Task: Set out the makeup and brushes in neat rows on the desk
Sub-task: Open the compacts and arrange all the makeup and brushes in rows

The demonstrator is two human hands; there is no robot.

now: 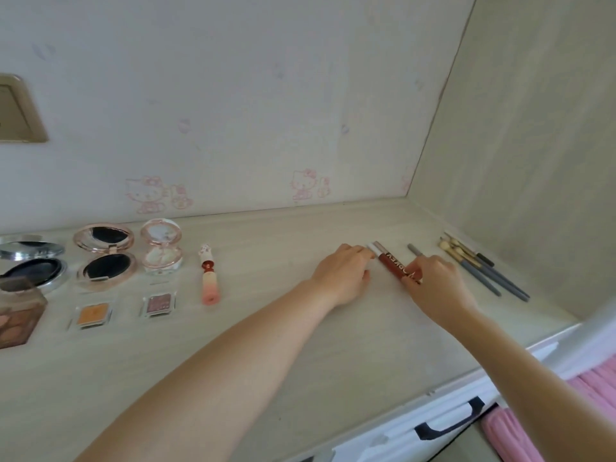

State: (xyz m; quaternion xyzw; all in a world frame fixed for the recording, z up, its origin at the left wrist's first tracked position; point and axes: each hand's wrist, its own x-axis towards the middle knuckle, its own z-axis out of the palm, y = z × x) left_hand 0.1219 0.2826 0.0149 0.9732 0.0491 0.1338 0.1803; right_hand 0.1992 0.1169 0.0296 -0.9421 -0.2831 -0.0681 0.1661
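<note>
Red lip-gloss tube (391, 262) pinched by right hand (433, 281); left hand (343, 273) grip curled on white stick (372, 249); three open compacts (106, 258).

L hand (343, 275) fingers curled; R hand (433, 283) pinching (both palm-down).

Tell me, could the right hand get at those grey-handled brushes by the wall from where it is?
Probably yes: the right hand rests beside the grey-handled brushes, with bare desk between them.

Red lip gloss tube (393, 264) lies flat between open compacts (105, 258) and grey-handled brushes (483, 266).
</note>
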